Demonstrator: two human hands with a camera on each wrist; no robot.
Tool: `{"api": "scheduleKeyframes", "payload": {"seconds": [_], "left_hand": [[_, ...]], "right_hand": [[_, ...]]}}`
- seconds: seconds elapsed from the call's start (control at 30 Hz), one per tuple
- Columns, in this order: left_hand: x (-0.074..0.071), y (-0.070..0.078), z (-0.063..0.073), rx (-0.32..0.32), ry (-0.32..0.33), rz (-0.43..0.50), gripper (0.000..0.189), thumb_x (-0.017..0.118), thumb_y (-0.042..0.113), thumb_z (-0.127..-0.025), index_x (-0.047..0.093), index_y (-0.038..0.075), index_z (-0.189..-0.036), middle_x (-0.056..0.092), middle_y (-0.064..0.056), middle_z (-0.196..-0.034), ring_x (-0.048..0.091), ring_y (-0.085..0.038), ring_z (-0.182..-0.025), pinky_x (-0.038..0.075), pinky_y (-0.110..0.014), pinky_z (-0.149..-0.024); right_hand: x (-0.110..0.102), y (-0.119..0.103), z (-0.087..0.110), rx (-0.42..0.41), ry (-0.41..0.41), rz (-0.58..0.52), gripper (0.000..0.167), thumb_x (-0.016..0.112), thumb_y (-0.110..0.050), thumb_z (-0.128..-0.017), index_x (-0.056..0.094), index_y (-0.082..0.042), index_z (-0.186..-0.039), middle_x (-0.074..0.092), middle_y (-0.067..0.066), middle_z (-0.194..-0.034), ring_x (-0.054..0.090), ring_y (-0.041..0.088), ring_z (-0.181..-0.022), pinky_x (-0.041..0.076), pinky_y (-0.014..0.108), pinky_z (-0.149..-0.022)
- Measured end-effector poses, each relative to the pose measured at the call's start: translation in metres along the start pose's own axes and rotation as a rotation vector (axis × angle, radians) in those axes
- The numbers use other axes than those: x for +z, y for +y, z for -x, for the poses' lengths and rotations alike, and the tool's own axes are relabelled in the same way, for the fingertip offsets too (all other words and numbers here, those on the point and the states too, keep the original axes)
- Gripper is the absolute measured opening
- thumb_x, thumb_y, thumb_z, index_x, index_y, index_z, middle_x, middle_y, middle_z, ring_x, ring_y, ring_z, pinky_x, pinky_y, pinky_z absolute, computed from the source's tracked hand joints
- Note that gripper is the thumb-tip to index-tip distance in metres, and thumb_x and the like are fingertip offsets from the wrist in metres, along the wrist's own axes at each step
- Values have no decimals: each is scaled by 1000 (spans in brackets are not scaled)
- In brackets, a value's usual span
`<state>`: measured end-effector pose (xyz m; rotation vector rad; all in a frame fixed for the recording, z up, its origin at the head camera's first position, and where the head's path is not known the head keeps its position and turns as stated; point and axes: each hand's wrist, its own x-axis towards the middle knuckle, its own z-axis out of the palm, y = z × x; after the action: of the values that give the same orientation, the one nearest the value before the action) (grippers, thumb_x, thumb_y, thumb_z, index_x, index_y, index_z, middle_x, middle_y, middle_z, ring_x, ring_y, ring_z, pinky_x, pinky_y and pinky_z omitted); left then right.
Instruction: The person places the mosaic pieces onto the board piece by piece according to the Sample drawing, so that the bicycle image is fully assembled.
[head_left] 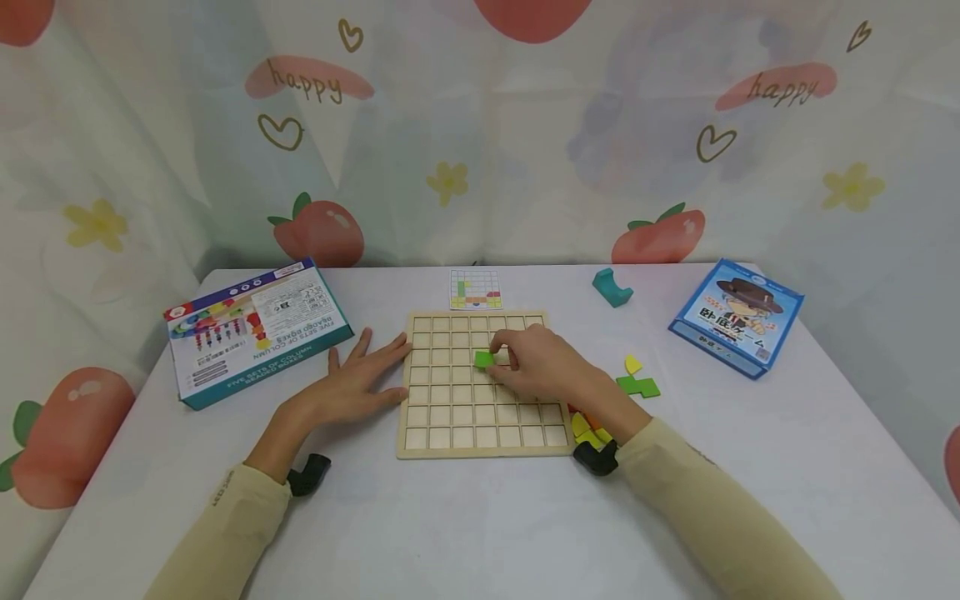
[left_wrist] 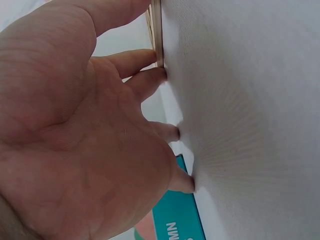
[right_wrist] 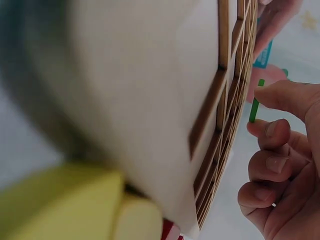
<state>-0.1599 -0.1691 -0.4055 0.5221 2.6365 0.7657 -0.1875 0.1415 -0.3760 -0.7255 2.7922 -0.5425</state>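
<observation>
A wooden grid board (head_left: 440, 415) lies flat in the middle of the white table. Above its cells my right hand (head_left: 536, 362) pinches a small green square tile (head_left: 483, 359) between thumb and index finger. In the right wrist view the green tile (right_wrist: 257, 101) is seen edge-on, and the other fingers curl in toward the palm. At the board's left edge rests my left hand (head_left: 348, 385), its fingers spread and fairly straight. The left wrist view shows fingertips on the tablecloth and touching the board's side (left_wrist: 158, 35).
Behind the board lies a pattern card (head_left: 476, 290). To the right are a green piece (head_left: 638, 386), a yellow piece (head_left: 633, 364), a teal curved block (head_left: 612, 288) and a blue box (head_left: 738, 318). Yellow pieces (head_left: 588, 432) lie by the board's right edge. A larger box (head_left: 258, 333) stands left.
</observation>
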Motion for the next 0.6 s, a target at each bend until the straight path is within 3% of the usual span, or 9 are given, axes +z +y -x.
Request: {"api": "scheduleKeyframes", "payload": {"seconds": [0.6], "left_hand": [[-1,1,1,2,-4,11,73,61,39,-105,31,18,-168,18,-6,-179,-14,-49,-165,-17,-86,-115]], "right_hand": [[-3,-15,-10,-58,-3,52,31,72,-33,-100,72,-13,-123,60,-4,-67,54,11,-62,43,26,-59]]}}
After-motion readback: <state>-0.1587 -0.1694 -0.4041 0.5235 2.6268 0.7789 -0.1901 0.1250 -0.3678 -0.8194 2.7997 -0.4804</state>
